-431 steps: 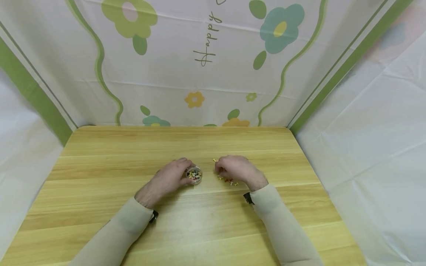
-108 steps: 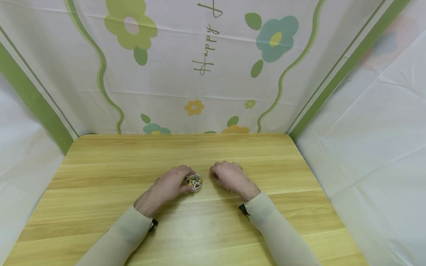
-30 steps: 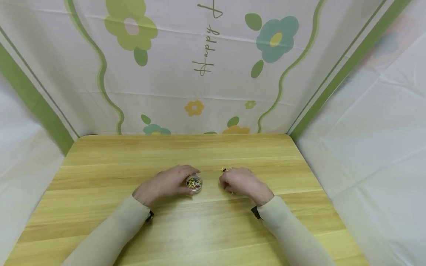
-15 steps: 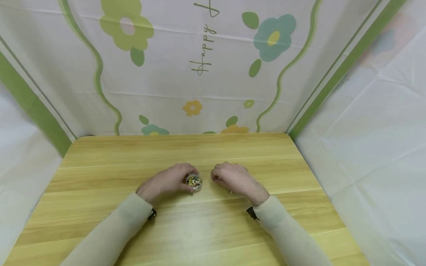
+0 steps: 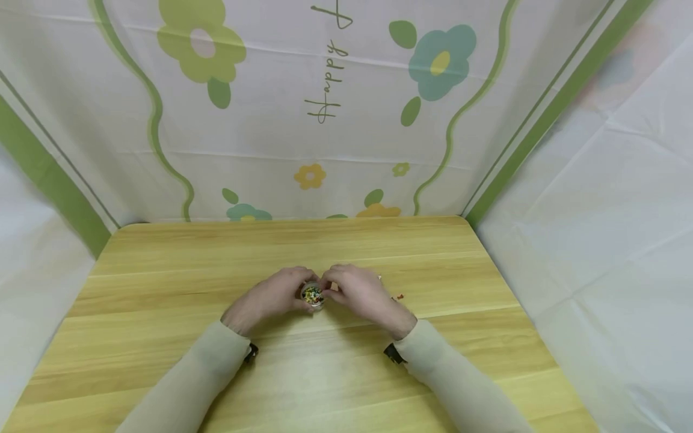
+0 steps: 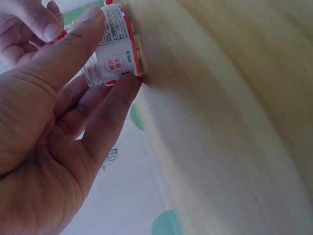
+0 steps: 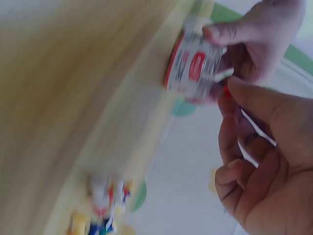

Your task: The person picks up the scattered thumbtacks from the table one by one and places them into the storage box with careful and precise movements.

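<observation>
My left hand (image 5: 271, 297) grips a small clear round jar (image 5: 312, 294) filled with push pins of several colours. Thumb and fingers wrap the labelled side of the jar (image 6: 117, 54), which stands upright on the table. Right beside the jar's mouth is my right hand (image 5: 360, 294). Its thumb and index finger pinch a red push pin (image 7: 226, 91), mostly covered by the fingertips; the other fingers are bent. To the right, loose push pins (image 7: 100, 196) lie on the table, blurred in the right wrist view. In the head view a red push pin (image 5: 400, 296) shows past the right hand.
The wood-grain table (image 5: 303, 373) runs back to a white cloth backdrop (image 5: 260, 120) with printed flowers. White cloth also hangs at both sides. A black wrist strap (image 5: 394, 353) shows at the right cuff.
My right hand has moved left from the loose push pins to the jar's mouth, uncovering some pins on the table. My left hand stays round the jar.
</observation>
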### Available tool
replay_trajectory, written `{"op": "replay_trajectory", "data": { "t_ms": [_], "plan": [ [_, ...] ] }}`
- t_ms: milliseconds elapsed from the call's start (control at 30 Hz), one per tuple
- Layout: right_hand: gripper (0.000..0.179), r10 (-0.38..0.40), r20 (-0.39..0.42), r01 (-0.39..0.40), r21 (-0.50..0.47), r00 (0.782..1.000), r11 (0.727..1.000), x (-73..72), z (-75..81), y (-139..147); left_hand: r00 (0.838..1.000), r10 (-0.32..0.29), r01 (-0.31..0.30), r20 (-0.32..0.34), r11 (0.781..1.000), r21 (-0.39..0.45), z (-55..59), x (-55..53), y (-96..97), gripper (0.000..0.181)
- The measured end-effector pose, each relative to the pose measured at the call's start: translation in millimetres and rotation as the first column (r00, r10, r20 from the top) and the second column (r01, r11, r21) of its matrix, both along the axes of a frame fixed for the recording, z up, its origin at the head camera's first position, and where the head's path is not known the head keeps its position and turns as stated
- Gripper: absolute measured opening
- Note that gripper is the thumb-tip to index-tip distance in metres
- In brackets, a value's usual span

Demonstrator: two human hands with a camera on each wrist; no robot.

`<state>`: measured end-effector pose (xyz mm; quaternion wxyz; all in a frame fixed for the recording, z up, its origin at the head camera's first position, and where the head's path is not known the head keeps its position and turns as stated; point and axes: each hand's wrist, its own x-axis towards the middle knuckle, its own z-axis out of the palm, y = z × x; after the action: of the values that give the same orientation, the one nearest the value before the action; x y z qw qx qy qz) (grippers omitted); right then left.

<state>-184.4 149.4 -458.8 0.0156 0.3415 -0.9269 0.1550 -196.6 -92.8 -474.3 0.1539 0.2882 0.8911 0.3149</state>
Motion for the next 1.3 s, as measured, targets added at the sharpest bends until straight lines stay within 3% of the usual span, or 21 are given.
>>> {"op": "replay_trajectory", "data": {
  "t_ms": [67, 100, 233, 300, 333, 500, 700, 867, 1067, 1300],
  "plan": [
    [0.006, -0.007, 0.025, 0.008, -0.041, 1.0, 0.999, 1.2, -1.8, -5, 1.0, 0.011, -0.011, 0.005, 1.0, 0.005, 0.4, 1.6, 0.0, 0.042],
    [0.007, 0.0, 0.019, 0.001, -0.065, 1.0, 0.998, -4.5, -14.6, -4, 1.0, 0.015, -0.015, 0.005, 1.0, 0.007, 0.6, 2.3, 0.0, 0.042],
    [0.007, -0.059, 0.059, 0.065, -0.095, 0.996, 0.993, -2.7, -19.8, -13, 1.0, 0.016, -0.016, -0.001, 1.0, 0.012, 1.7, 3.6, -0.2, 0.034],
    [0.007, -0.094, 0.082, 0.102, -0.104, 0.992, 0.989, -1.6, -21.0, -17, 1.0, 0.015, -0.015, 0.001, 1.0, 0.021, 1.8, 3.7, -0.3, 0.03],
    [0.005, -0.125, 0.107, 0.135, -0.095, 0.986, 0.986, 5.1, -9.8, -23, 1.0, 0.015, -0.015, -0.001, 1.0, 0.023, 1.9, 3.7, -0.6, 0.029],
    [0.004, -0.185, 0.134, 0.195, -0.072, 0.974, 0.978, 7.9, -11.0, -32, 1.0, 0.016, -0.016, -0.005, 1.0, 0.027, 1.9, 3.5, -2.2, 0.028],
    [0.005, -0.191, 0.124, 0.199, -0.052, 0.974, 0.979, 8.5, -11.7, -35, 1.0, 0.02, -0.019, -0.01, 1.0, 0.014, 1.4, 2.8, -2.3, 0.027],
    [0.005, -0.19, 0.161, 0.201, -0.055, 0.969, 0.978, 4.6, -10.2, -32, 1.0, 0.018, -0.018, -0.009, 1.0, -0.001, 0.8, 1.7, -1.2, 0.028],
    [0.01, -0.178, 0.189, 0.191, -0.055, 0.966, 0.98, -6.2, 2.7, -18, 1.0, 0.028, -0.028, 0.007, 1.0, 0.011, 0.5, 2.6, 0.6, 0.039],
    [0.018, -0.145, 0.133, 0.141, 0.037, 0.98, 0.989, -21.8, 14.3, 11, 0.999, 0.044, -0.044, 0.004, 0.999, 0.009, 0.9, 3.9, 1.0, 0.048]
  ]
}}
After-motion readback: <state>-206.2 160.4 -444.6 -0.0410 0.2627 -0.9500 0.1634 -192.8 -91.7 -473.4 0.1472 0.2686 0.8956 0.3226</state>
